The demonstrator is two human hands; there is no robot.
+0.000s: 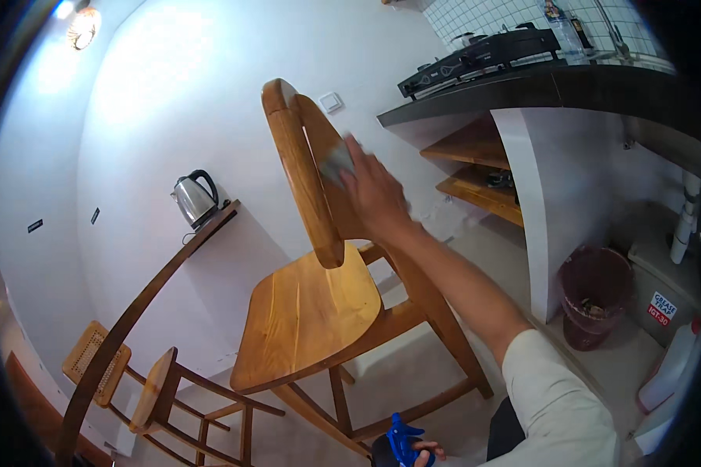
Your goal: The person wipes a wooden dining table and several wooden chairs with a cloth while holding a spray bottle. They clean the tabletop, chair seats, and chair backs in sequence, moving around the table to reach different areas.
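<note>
A wooden chair [311,319] stands in front of me, its curved backrest [302,171] rising towards the top of the view. Against the backrest's rear face, my right hand [378,194] presses a grey-green cloth [335,166]; hand and cloth are slightly blurred. Low at the bottom edge, my left hand [428,451] is closed around a spray bottle with a blue trigger head [403,437]. Most of that hand and the lower part of the bottle are cut off by the frame.
To the left, a steel kettle [195,198] sits on a narrow wooden counter [144,292], with wooden stools [160,389] below. On the right are a black stove [483,58] on a dark countertop [600,82], wooden shelves [475,187], a maroon bin [596,284] and plastic jugs [670,366].
</note>
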